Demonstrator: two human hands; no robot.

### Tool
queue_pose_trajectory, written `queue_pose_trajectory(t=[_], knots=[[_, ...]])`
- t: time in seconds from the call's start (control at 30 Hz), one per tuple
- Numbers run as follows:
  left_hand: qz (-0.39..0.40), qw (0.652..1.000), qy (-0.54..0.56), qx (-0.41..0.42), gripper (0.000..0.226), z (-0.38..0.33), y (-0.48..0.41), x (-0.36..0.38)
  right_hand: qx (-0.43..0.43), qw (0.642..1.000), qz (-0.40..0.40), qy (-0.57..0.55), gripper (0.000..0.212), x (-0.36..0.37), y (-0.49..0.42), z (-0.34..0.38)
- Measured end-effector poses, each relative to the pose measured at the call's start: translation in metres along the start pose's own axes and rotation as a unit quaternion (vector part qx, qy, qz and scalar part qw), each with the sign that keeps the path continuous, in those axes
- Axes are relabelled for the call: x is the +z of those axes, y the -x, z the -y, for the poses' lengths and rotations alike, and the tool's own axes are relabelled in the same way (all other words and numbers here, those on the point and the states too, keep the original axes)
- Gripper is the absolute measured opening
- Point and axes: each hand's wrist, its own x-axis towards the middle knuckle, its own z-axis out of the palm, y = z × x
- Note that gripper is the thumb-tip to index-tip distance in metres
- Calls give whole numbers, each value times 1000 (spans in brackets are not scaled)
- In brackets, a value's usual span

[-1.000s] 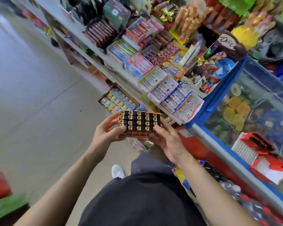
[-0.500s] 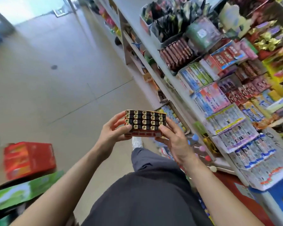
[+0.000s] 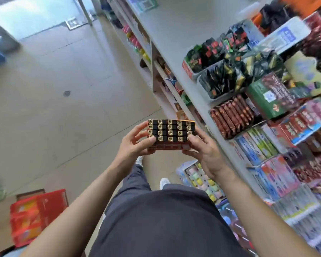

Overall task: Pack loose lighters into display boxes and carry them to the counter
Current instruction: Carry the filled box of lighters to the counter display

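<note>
Shelving (image 3: 183,34) nearer, lighters (image 3: 170,132) fill held box (image 3: 169,146)

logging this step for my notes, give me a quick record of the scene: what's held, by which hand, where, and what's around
held: box, filled with rows of lighters
left hand: grips the box's left end, thumb on the lighters
right hand: grips the box's right end, thumb on the lighters
box place: in the air beside the shelf, not set down
nearby: snack packs on the shelf; red carton on the floor
</note>
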Motion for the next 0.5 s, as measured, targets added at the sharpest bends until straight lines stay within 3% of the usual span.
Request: queue_pose_trajectory(t=[0.2, 0.33, 0.5], knots=[[116, 992, -48, 2, 71, -81, -112, -11, -16, 988, -130, -86, 59, 13, -63, 50], [212, 974, -74, 13, 61, -138, -183, 10, -55, 971, -197, -122, 45, 5, -90, 96], [316, 940, -122, 38, 73, -201, -256, 79, -131, 939, -285, -142, 30, -33, -110, 154]])
